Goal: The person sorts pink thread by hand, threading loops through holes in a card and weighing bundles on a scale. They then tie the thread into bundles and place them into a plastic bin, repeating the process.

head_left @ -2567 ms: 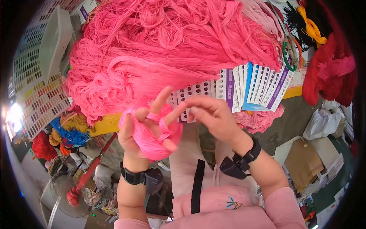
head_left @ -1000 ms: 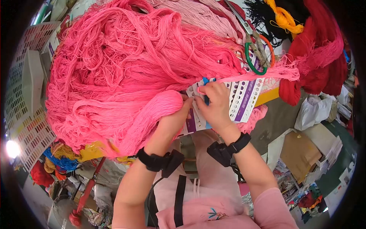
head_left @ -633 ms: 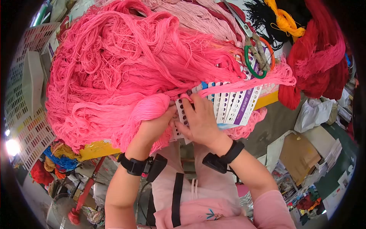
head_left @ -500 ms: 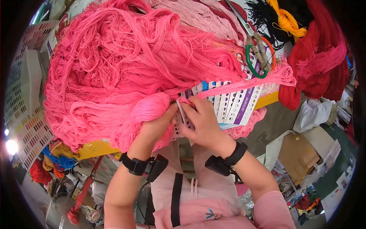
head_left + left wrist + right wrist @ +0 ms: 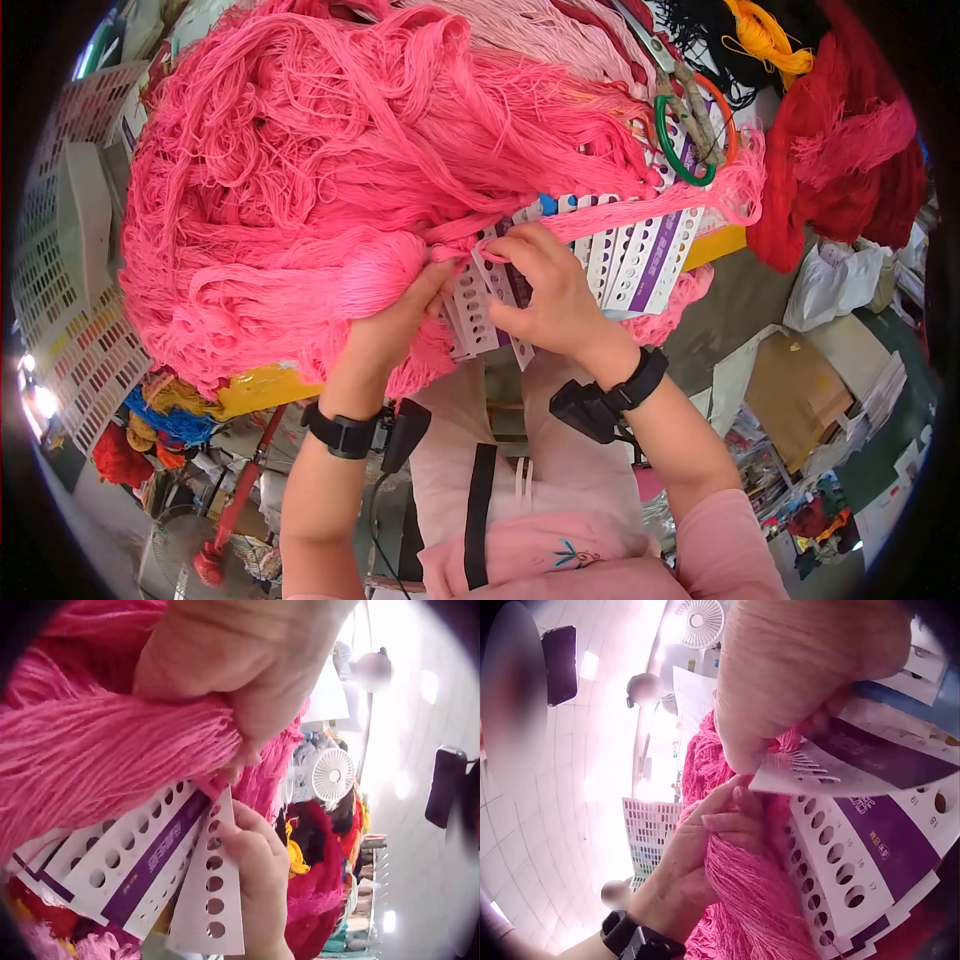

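Observation:
My left hand point(image 5: 400, 312) grips a thick pink skein point(image 5: 375, 270), its fingers curled round the strands; in the right wrist view the skein point(image 5: 754, 900) hangs over that hand point(image 5: 705, 847). Close beside it, my right hand point(image 5: 555, 300) pinches pink strands near the top of a white punched card point(image 5: 472, 305). In the left wrist view a card point(image 5: 214, 900) stands against the right hand's point(image 5: 259, 877) fingers. More punched cards with purple bands point(image 5: 655, 255) fan out to the right. A pink strand bundle point(image 5: 640, 210) lies across their tops.
A large pink yarn heap point(image 5: 300, 130) covers the table. Scissors point(image 5: 685, 140) with green and orange handles lie at the back right. Red yarn point(image 5: 800, 190) hangs over the right edge, with yellow yarn point(image 5: 765, 45) behind. A color chart point(image 5: 75, 330) stands at the left.
Both hands have come from above the lap to the cards, and the pink skein now lies along the heap. Lately the right hand has shifted slightly right, away from the left.

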`<act>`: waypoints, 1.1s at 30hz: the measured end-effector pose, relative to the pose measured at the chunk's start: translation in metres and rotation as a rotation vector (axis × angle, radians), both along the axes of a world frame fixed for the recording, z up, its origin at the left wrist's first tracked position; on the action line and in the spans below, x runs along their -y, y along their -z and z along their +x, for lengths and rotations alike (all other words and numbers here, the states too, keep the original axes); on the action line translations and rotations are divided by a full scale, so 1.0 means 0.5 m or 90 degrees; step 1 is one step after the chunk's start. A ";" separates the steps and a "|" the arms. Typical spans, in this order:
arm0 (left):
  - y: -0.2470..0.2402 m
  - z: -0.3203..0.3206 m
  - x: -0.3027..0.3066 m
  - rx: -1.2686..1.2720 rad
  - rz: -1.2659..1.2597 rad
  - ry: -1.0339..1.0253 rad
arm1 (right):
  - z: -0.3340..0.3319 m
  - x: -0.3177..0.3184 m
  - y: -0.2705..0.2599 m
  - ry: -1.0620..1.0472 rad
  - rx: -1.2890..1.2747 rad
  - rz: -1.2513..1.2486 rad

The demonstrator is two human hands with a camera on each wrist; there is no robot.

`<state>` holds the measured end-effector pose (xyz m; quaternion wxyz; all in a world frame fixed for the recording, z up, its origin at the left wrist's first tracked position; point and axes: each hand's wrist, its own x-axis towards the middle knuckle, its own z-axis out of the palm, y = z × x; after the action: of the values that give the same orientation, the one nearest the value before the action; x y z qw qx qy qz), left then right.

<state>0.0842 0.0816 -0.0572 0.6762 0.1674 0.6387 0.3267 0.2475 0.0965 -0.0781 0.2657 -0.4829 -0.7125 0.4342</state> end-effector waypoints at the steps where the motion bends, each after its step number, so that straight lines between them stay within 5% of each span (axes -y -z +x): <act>1: 0.000 -0.004 0.002 0.001 -0.002 0.006 | 0.002 0.000 0.003 0.006 0.001 -0.002; 4: -0.020 -0.030 0.012 0.098 -0.078 -0.056 | 0.008 -0.001 0.019 -0.035 0.025 0.048; 6: -0.047 -0.048 0.015 0.420 -0.075 -0.053 | 0.001 0.003 0.032 0.003 0.044 0.093; 10: -0.030 -0.010 -0.006 0.376 -0.079 -0.018 | 0.000 0.006 0.025 0.042 0.001 0.015; 12: 0.009 0.023 -0.019 0.083 -0.013 0.282 | -0.002 0.005 0.012 0.130 -0.129 -0.131; 14: 0.039 0.017 -0.009 0.029 -0.001 0.354 | -0.012 0.008 0.031 0.185 -0.234 -0.152; 16: 0.034 0.004 -0.001 0.149 -0.064 0.110 | -0.007 0.004 0.033 0.246 -0.341 -0.172; 19: 0.021 -0.031 -0.001 0.373 -0.148 0.040 | 0.011 -0.009 0.010 0.031 -0.338 -0.393; 20: 0.013 -0.028 -0.002 0.373 -0.149 0.042 | 0.002 -0.007 0.015 0.033 -0.339 -0.392; 22: -0.008 -0.016 -0.004 0.278 -0.111 0.175 | -0.011 -0.002 0.033 -0.029 -0.072 -0.012; 23: -0.011 -0.017 -0.004 0.277 -0.113 0.175 | -0.014 -0.004 0.041 -0.016 -0.065 0.047; 24: -0.013 -0.019 -0.004 0.223 -0.125 0.099 | -0.014 -0.007 0.037 -0.016 -0.066 0.045; 26: -0.017 -0.038 0.003 0.168 -0.138 0.023 | -0.011 -0.015 0.022 0.050 -0.389 -0.249; 27: -0.020 -0.069 0.012 0.229 -0.114 -0.083 | 0.007 -0.011 0.016 0.063 -0.380 -0.445; 28: -0.030 -0.096 0.019 0.289 -0.089 -0.188 | 0.005 -0.011 0.015 0.065 -0.381 -0.445; 30: -0.081 -0.139 0.024 0.112 -0.048 -0.231 | 0.000 -0.013 0.016 0.022 -0.258 -0.273; 32: -0.095 -0.190 0.038 0.098 -0.013 -0.306 | 0.000 -0.015 0.016 0.014 -0.259 -0.263; 33: -0.107 -0.258 0.055 0.204 0.059 -0.355 | 0.000 -0.015 0.015 -0.020 -0.164 -0.180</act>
<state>-0.0446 0.0539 -0.0036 0.6447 -0.0371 0.5297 0.5499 0.2473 0.1042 -0.0857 0.2778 -0.4447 -0.6117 0.5924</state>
